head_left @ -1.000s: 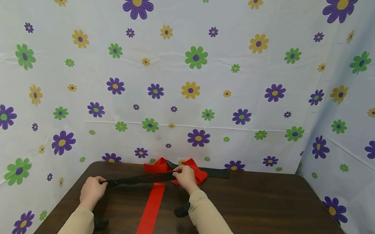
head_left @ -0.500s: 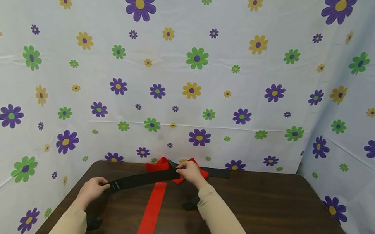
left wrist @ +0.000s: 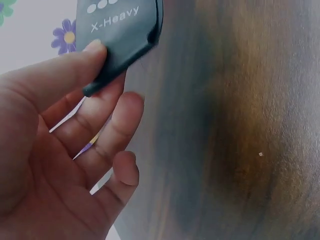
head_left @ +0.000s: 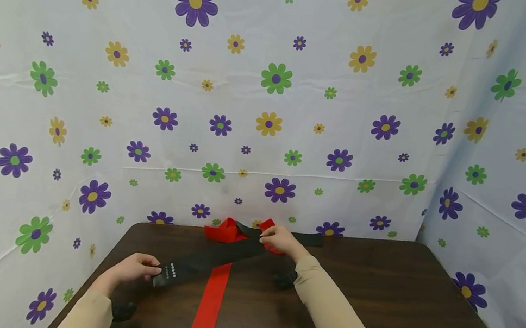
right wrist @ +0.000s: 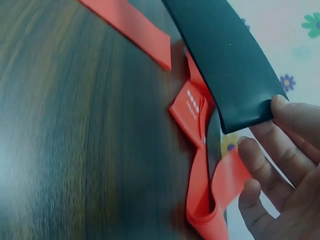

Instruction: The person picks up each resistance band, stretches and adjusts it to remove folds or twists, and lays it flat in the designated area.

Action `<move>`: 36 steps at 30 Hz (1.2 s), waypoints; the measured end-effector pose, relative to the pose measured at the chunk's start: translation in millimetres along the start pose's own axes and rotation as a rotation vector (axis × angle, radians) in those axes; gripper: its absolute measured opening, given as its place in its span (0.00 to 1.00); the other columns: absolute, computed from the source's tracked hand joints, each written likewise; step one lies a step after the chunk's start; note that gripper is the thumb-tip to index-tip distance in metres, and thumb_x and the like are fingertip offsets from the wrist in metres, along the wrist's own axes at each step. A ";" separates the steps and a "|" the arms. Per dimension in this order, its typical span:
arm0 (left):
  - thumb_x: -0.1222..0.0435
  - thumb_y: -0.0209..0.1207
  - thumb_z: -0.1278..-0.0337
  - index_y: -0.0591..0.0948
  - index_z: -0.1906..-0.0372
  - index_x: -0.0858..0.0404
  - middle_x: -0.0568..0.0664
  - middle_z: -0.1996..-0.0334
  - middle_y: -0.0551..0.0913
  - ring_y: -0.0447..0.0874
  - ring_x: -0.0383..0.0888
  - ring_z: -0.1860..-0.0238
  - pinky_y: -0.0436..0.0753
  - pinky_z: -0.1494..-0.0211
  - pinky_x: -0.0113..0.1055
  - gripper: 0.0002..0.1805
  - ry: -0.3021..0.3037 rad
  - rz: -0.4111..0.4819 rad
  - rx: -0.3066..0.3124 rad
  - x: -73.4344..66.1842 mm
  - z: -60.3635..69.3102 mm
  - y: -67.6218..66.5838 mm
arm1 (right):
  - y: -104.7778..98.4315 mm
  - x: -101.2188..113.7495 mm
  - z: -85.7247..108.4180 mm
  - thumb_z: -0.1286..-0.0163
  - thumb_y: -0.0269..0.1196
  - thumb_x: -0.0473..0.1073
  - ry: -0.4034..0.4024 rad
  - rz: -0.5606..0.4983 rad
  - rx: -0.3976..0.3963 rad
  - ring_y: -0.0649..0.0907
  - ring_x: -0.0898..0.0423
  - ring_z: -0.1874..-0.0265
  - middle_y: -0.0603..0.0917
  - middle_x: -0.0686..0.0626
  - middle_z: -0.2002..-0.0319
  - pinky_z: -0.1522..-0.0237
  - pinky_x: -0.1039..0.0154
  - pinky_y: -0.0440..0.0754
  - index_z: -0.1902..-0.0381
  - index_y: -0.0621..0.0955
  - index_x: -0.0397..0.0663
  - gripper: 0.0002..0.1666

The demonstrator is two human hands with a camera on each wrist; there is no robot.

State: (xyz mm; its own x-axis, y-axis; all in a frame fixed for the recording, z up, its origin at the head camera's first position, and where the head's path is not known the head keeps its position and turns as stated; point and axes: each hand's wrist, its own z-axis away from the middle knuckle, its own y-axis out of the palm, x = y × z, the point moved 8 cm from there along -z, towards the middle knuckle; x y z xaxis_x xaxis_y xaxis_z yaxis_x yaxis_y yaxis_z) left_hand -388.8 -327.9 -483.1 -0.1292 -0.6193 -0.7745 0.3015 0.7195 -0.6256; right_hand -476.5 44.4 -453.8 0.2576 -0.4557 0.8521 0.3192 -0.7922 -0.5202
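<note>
A black resistance band [head_left: 214, 256], printed "X-Heavy", stretches flat between my hands, tilted down to the left. My left hand [head_left: 131, 271] pinches its labelled end; in the left wrist view thumb and index finger grip the black band [left wrist: 122, 30], the other fingers loosely curled. My right hand [head_left: 283, 241] pinches the far end, and in the right wrist view the thumb lies over that end of the band [right wrist: 230, 65]. Beneath it, a red band [head_left: 208, 310] marked "Heavy" lies straight on the table, its upper part partly hidden.
At the table's back edge lies a crumpled red band [head_left: 222, 231], partly behind my right hand. Another black band [head_left: 308, 239] runs out to its right. The brown wooden table [head_left: 374, 303] meets a flower-printed cloth [head_left: 265, 148] behind and on the sides.
The black band has turned from edge-on to flat, showing its label, and hangs lower. My right hand has shifted right; the left has moved slightly lower.
</note>
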 end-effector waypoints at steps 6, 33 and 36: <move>0.65 0.59 0.36 0.81 0.61 0.71 0.52 0.69 0.78 0.75 0.47 0.69 0.77 0.66 0.38 0.10 0.032 0.078 0.050 -16.8 -1.3 7.6 | -11.5 -9.6 5.5 0.32 0.60 0.34 0.034 -0.118 -0.025 0.79 0.55 0.71 0.81 0.46 0.66 0.60 0.48 0.82 0.53 0.81 0.29 0.13; 0.65 0.59 0.35 0.77 0.55 0.74 0.55 0.71 0.82 0.81 0.44 0.75 0.84 0.69 0.38 0.14 0.088 0.287 0.106 -71.4 4.9 53.2 | -36.1 -40.5 32.3 0.24 0.51 0.37 0.173 -0.491 0.085 0.81 0.57 0.82 0.78 0.41 0.68 0.82 0.69 0.76 0.54 0.71 0.36 0.08; 0.66 0.60 0.36 0.78 0.56 0.75 0.55 0.73 0.82 0.81 0.44 0.76 0.84 0.70 0.38 0.14 0.105 0.280 0.075 -76.4 8.6 55.3 | -40.3 -37.6 34.0 0.25 0.52 0.35 0.152 -0.512 0.099 0.81 0.58 0.82 0.78 0.41 0.68 0.80 0.69 0.77 0.54 0.71 0.36 0.07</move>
State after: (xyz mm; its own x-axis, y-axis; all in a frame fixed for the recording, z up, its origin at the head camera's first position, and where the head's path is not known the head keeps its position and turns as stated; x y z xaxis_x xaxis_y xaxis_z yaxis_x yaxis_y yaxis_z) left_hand -354.1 -243.4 -457.7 -0.1269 -0.3616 -0.9236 0.4073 0.8300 -0.3810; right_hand -468.0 107.3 -466.9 -0.0857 -0.0809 0.9930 0.4555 -0.8896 -0.0331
